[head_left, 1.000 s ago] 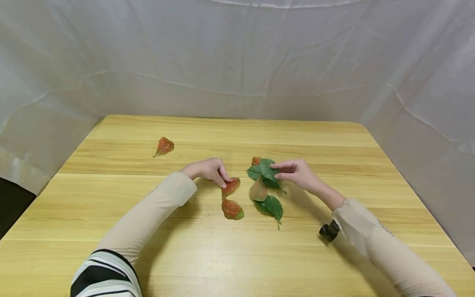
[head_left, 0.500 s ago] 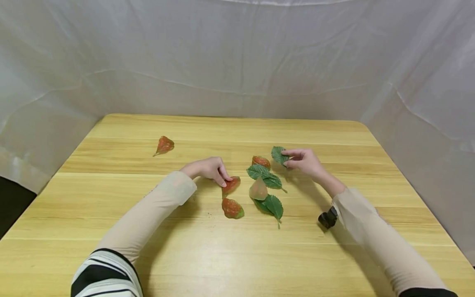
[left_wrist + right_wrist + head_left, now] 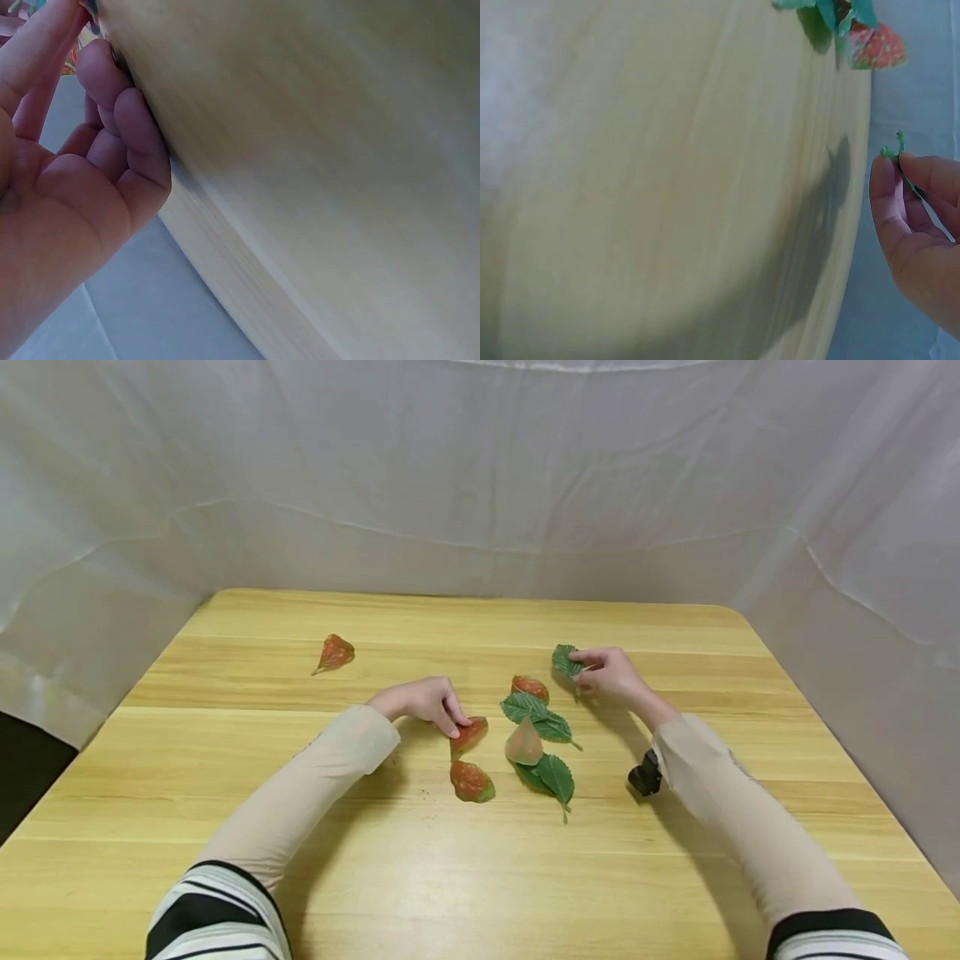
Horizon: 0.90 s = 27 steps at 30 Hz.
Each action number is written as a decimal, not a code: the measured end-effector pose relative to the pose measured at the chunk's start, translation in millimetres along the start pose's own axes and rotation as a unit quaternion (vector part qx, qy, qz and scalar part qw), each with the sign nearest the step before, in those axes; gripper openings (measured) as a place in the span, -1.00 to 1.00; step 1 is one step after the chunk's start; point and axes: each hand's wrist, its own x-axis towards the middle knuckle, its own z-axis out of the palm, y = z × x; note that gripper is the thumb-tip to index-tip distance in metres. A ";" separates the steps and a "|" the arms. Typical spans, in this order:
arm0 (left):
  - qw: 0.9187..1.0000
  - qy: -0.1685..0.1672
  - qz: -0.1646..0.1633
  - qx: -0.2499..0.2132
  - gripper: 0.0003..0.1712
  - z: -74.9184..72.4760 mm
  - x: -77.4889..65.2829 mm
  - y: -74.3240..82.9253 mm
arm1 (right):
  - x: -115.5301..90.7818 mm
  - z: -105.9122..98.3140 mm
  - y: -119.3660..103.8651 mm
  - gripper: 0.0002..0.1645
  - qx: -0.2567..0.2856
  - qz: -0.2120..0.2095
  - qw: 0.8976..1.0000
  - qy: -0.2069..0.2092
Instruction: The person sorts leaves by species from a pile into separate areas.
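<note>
In the head view my right hand [image 3: 611, 674] pinches a green leaf [image 3: 566, 660] between thumb and fingers, beyond the loose group. The right wrist view shows this leaf's green tip [image 3: 889, 151] poking out at the fingertips. My left hand [image 3: 429, 703] grips a red leaf [image 3: 470, 733] by its edge, low at the table. Just nearer lies a second red leaf [image 3: 472, 782] with a green tip. In the left wrist view the other fingers [image 3: 142, 139] are curled in against the wood, and the gripped leaf is mostly hidden.
Between the hands lie a reddish leaf [image 3: 530, 687], overlapping green leaves [image 3: 553, 727], a pale orange leaf [image 3: 524, 743] and more green leaves [image 3: 555, 775]. Another red leaf [image 3: 335, 652] lies at the far left. A pale curtain [image 3: 480, 485] surrounds the wooden table [image 3: 420, 893].
My right hand has drawn one green leaf off the group and carried it away to the far right, uncovering the reddish leaf behind. My left hand has stayed at its red leaf.
</note>
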 end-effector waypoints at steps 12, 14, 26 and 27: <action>1.000 0.003 0.007 0.002 -0.74 0.2 -0.1 -1.4 | 15.7 1.4 4.4 -0.56 -0.017 0.038 0.999 0.022; 1.000 0.002 0.010 0.004 -0.74 0.2 -0.3 -1.1 | 17.8 1.1 4.8 -0.56 -0.012 0.045 0.999 0.020; 1.000 0.000 0.001 0.006 -0.74 1.3 1.4 1.7 | 21.2 -1.2 8.0 -0.55 -0.011 0.062 0.998 0.007; 1.000 0.000 0.001 0.006 -0.74 1.3 1.4 2.0 | 21.4 -0.9 7.9 -0.55 -0.013 0.061 0.998 0.004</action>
